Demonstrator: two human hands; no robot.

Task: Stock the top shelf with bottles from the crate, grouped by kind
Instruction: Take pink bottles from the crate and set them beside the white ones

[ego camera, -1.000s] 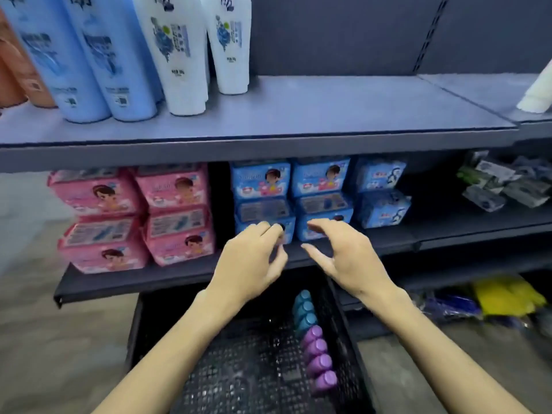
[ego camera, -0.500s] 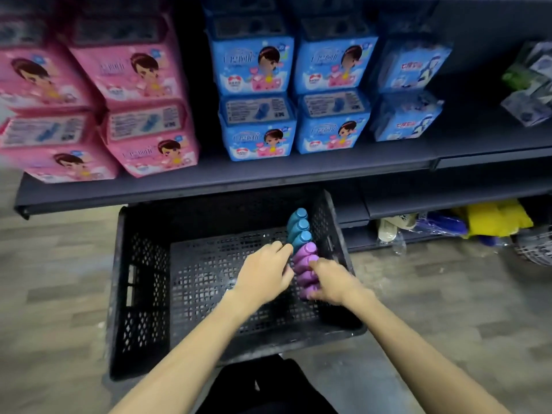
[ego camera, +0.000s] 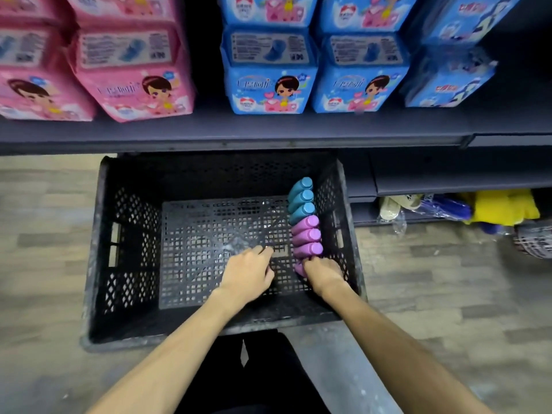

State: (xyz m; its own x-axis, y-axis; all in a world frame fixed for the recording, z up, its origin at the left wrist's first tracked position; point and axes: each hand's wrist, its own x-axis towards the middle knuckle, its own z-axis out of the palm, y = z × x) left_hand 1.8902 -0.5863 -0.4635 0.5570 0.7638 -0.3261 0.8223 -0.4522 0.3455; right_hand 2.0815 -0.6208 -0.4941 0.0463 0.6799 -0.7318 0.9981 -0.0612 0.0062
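Both hands reach into the black perforated plastic crate [ego camera: 131, 234]. The right hand [ego camera: 324, 274] curls round the nearest purple plastic bottle [ego camera: 298, 268]. Just beyond its fingers lie three more purple bottles [ego camera: 307, 237], then three teal plastic bottles [ego camera: 301, 198], in a row along the wall. The left hand [ego camera: 248, 273] hangs just beside it, fingers loosely bent, holding nothing.

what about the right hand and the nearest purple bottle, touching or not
Touching. The head view shows the right hand curled over the nearest purple bottle, hiding most of it.
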